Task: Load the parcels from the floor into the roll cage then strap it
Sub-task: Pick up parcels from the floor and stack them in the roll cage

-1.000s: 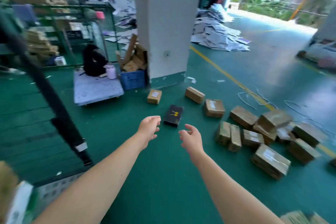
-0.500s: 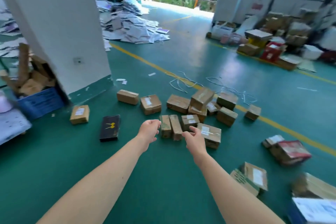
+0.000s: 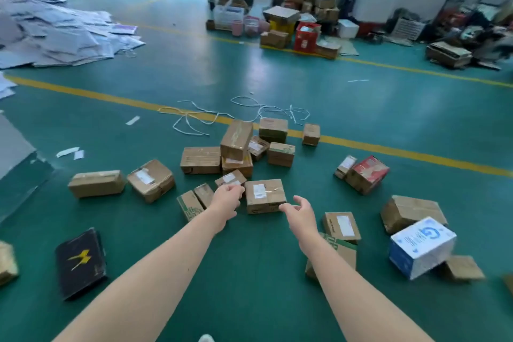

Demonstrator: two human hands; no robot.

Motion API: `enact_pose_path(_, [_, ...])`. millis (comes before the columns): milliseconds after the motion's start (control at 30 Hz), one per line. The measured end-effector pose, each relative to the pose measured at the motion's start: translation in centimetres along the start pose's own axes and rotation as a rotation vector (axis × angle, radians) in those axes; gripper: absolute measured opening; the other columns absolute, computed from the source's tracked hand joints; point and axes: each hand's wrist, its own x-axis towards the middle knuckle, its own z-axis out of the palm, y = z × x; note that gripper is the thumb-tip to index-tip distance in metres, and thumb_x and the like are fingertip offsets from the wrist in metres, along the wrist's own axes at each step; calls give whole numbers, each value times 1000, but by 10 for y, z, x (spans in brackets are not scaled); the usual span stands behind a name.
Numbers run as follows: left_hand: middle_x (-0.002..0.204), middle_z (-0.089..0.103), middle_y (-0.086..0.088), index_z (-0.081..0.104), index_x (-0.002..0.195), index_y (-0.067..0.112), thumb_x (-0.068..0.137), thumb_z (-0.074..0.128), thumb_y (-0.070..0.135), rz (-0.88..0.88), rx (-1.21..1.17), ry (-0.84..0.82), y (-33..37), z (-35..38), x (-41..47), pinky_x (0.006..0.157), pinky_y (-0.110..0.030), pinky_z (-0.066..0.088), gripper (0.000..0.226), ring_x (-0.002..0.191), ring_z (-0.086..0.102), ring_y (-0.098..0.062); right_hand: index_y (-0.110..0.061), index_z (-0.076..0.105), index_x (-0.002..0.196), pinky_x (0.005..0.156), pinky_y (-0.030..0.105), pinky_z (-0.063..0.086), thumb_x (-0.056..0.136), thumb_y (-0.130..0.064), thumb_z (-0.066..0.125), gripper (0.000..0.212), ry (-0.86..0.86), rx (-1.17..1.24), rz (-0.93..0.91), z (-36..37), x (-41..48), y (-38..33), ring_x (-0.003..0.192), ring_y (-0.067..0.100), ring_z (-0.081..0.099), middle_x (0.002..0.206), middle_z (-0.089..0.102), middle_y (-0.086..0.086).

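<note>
Fingers [image 3: 285, 206] of the right hand [image 3: 299, 211] are spread and slightly bent, gripping nothing. Those of the left hand [image 3: 226, 198] are loosely curled and also empty. In the head view, the only one, both arms reach toward the labelled brown parcel [image 3: 265, 196], one hand on either side of it, neither plainly touching.

I judge the step to be picking a parcel off the floor. The roll cage is out of view, and strapping comes much later. The next move calls for both palms to close on the parcel's ends and lift it level.

It is a squat, taped cardboard carton, dull and slightly crushed, with a white label on top. Just left of it lie two narrow green-printed cartons [image 3: 194, 203]. Behind it is a heap of brown boxes [image 3: 236, 147], well to its right a glossy white-and-blue box [image 3: 420, 246], and far to its left a flat black box [image 3: 80, 262].
</note>
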Motion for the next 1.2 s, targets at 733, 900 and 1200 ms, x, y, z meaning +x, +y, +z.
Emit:
enact_pose_path(733, [101,52,-5,52,122,15,102,46,21,-168,303,-174,111,106,257,83,-34,41,22,95,48,-20,-18,29,153,102,38,37,93,-28,62,69,139,41,313,-25,242,-35,131,25,45,147,43,8])
enact_pose_path(900, [86,49,-1,49,105,17,101,45,18,-185,363,-163,151,166,321,78,-31,42,7,80,48,-16,-19,28,153,98,37,36,93,-29,61,69,119,82,372,-51,326,-58,128,24,44,147,43,7])
enact_pose_path(1200, [80,45,1,45,76,25,95,46,23,-269,535,-397,152,266,392,66,-30,38,19,75,42,-18,-22,26,153,106,40,37,93,-29,61,70,294,137,564,-110,369,-45,129,23,45,148,41,4])
